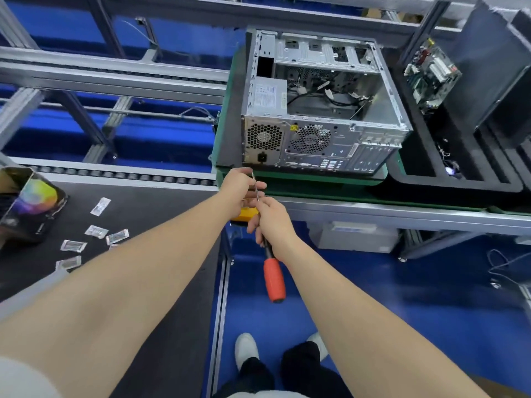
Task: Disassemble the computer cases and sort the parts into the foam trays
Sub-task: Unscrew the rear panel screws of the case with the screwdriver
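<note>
While the open grey steel computer case (324,145) lies on a green pallet (301,188) just ahead, the right hand (270,222) curls round the red-handled screwdriver (274,280) and the left hand (240,188) pinches its shaft. Probably tool preparation; next, the tip must meet a case screw.

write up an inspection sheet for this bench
surface: black mat at left; green pallet at right
job's things: computer case open, on the pallet; circuit board in the foam tray
clutter: small packets and a printed box on the mat
hands: left hand pinches the screwdriver shaft; right hand grips it near the handle
cables: loose wires inside the case; one cable on the floor
surroundings: blue floor, roller track
</note>
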A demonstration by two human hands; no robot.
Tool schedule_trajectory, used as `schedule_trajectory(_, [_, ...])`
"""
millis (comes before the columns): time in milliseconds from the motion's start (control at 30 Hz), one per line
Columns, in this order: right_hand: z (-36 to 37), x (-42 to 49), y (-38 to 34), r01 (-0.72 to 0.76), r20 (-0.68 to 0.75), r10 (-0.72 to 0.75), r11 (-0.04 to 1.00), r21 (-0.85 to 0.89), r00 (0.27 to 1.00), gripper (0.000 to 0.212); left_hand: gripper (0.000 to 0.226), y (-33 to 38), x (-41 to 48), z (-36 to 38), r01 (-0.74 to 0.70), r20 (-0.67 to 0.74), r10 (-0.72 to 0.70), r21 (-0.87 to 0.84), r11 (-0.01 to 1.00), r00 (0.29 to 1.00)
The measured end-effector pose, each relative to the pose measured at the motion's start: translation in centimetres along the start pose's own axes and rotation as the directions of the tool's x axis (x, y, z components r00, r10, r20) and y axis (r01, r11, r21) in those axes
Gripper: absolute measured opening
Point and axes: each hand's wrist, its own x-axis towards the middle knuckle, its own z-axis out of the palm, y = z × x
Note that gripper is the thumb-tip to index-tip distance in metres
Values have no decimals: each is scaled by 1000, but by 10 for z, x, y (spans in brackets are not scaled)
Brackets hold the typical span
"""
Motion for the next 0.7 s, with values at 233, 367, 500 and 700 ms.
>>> schedule_trajectory(233, [9, 9, 6, 46, -11, -45, 997, 66, 999, 22, 40, -1, 15, -6, -82, -14, 82, -9, 997, 997])
schedule_trajectory(367, [13, 12, 6, 55, -40, -52, 996, 63, 998, 22, 37, -1, 18, -6, -91, 14, 92, -20, 996, 996])
schedule_trajectory(500, [17, 15, 6, 61, -53, -58, 997, 56, 997, 23, 36, 0, 24, -11, -97, 30, 98, -34, 995, 995])
schedule_trajectory(700, [20, 17, 2, 68, -63, -64, 996, 64, 996, 23, 35, 2, 29, -20, -107, 94, 110, -36, 994, 989])
